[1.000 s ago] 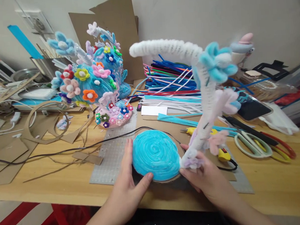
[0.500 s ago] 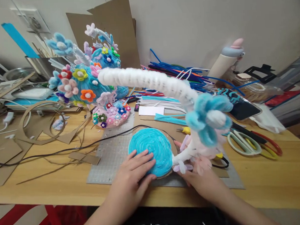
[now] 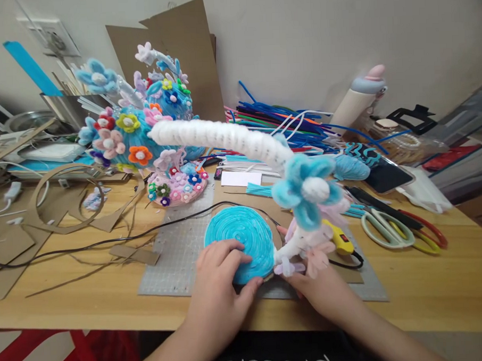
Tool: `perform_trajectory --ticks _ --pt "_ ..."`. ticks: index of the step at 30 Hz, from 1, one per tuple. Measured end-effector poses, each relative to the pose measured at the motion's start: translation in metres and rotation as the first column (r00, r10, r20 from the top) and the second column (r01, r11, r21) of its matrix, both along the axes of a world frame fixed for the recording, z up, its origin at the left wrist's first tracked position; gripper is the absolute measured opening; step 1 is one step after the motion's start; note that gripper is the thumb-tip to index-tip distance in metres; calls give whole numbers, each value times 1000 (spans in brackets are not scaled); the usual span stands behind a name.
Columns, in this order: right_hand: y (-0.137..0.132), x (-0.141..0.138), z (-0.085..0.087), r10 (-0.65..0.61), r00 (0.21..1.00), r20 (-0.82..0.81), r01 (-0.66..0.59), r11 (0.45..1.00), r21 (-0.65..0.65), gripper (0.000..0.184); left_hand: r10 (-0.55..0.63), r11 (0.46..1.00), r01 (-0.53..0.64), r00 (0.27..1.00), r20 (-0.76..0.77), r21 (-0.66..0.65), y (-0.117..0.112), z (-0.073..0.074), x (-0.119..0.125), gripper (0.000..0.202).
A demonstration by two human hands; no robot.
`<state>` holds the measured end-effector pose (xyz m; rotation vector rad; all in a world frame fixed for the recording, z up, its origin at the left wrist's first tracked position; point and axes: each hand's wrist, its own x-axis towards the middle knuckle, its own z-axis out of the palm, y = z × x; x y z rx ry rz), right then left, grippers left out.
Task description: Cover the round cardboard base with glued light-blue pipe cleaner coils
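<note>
A round base with blue pipe cleaner coiled over cardboard lies on the grey cutting mat. My left hand is on its front left part, fingers bent on top and thumb at the front rim. From the base's right edge rises a white pipe-cleaner stem, with pale pink and lilac flowers and a big blue flower. A thick, fluffy white arch reaches left from behind that flower. Around the stem's foot is my right hand, closed, its fingers partly hidden by the petals.
A yellow hot glue gun lies right of the flowers, its black cord crossing the table. Scissors are further right. Flower-covered blue pieces stand at the back left, and pipe cleaners are piled by the wall. Cardboard rings lie left.
My left hand's fingers have bent from lying flat, with the thumb along the front rim. The flowers and white arch have swung left. My right hand stays at the stem's foot.
</note>
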<state>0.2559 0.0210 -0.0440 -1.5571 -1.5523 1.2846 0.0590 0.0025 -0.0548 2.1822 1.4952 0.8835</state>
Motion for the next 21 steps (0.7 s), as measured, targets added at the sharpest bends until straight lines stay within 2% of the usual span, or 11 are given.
perform_trajectory --ticks 2,6,8,10,13,15,19,21 --pt "0 2 -1 -5 1000 -12 5 1000 21 48 24 1000 -24 1000 5 -17 0 1 3 23" --pt "-1 7 -4 72 994 -77 -71 997 7 27 49 998 -48 999 12 -47 -1 2 6 23" --pt "-1 8 -4 98 992 -78 -97 995 5 25 53 997 -52 999 10 -61 -1 2 6 22" --pt "-1 6 -5 85 995 -51 -83 996 33 31 57 996 -56 998 5 -70 0 3 7 22" --pt "0 2 -8 30 999 -28 -28 997 71 57 57 995 -57 998 -9 -76 0 2 8 21" --pt "1 -1 -11 -17 999 46 10 990 142 68 54 996 -55 998 -23 -77 -1 1 9 21" --pt "3 -4 -15 -78 980 186 20 954 298 67 -11 997 7 998 -63 -70 -4 0 6 22" --pt "4 -4 -16 -83 975 208 11 946 324 68 -115 992 110 990 -86 -66 -8 0 -1 42"
